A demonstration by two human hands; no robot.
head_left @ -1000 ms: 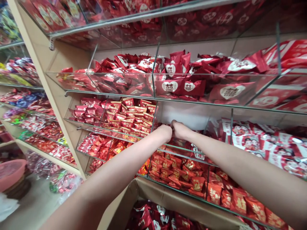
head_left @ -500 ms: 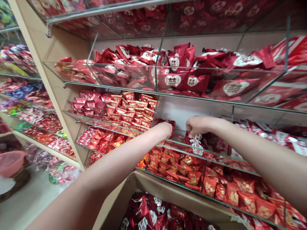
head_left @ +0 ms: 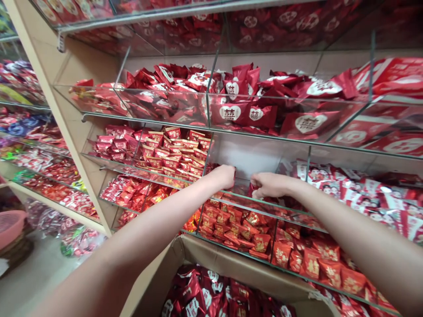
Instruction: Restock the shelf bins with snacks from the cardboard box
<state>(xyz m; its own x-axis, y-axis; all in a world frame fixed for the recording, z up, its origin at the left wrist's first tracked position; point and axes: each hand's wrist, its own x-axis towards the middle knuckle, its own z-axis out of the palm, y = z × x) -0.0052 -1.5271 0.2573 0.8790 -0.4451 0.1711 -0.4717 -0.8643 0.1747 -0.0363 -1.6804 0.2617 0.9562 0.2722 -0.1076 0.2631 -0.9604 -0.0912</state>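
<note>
My left hand (head_left: pixel 225 177) reaches into a shelf compartment, beside the glass divider on its left. Its fingers curl down, mostly hidden from me, around a dark red packet, of which only a narrow edge shows by the knuckles. To the right, my right hand (head_left: pixel 269 185) is in the same compartment, just above the front glass lip. Thumb and fingers close on a dark red foil packet (head_left: pixel 250 190), seen only in part. Below both arms stands an open cardboard box (head_left: pixel 228 254) with several dark red packets (head_left: pixel 211 295) bearing white lettering.
Glass dividers split the shelves. Gold-edged red packets (head_left: pixel 172 152) fill the compartment to the left; white-and-red packets (head_left: pixel 357 189) lie to the right. Heart-marked packets (head_left: pixel 231 112) sit above, orange-red ones (head_left: pixel 238 224) below. A pink basket (head_left: pixel 11 226) stands at far left.
The packet with white lettering under my right hand has dropped from sight, leaving a dark red part showing. My right hand sits slightly lower in the compartment; the view has shifted a little.
</note>
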